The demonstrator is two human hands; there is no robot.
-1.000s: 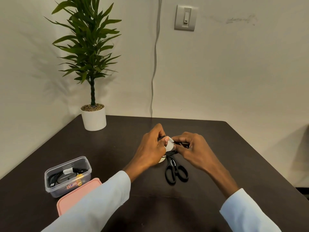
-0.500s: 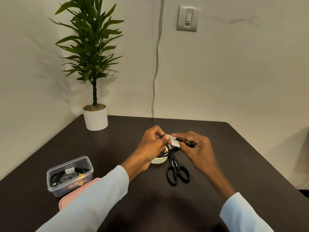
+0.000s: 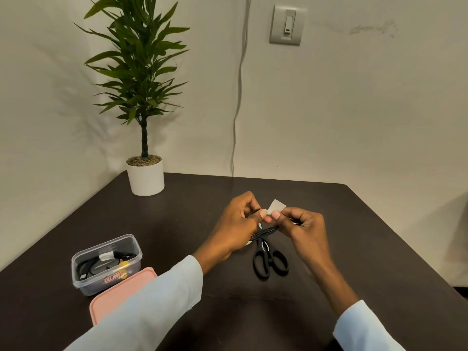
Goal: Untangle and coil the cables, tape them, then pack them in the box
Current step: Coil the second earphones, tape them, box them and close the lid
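Left of the scissors [image 3: 270,259] sits the clear box [image 3: 106,264] with cables inside, its pink lid [image 3: 121,295] beside it, while above the scissors the left hand [image 3: 238,225] grips a coiled black cable [image 3: 264,231] and the right hand [image 3: 301,225] pinches a tape piece [image 3: 276,206]

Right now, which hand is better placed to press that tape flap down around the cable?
Probably the right hand: its fingertips pinch the base of the tape piece, which sticks up loose. The left hand is busy gripping the coiled black cable and should keep steadying it.
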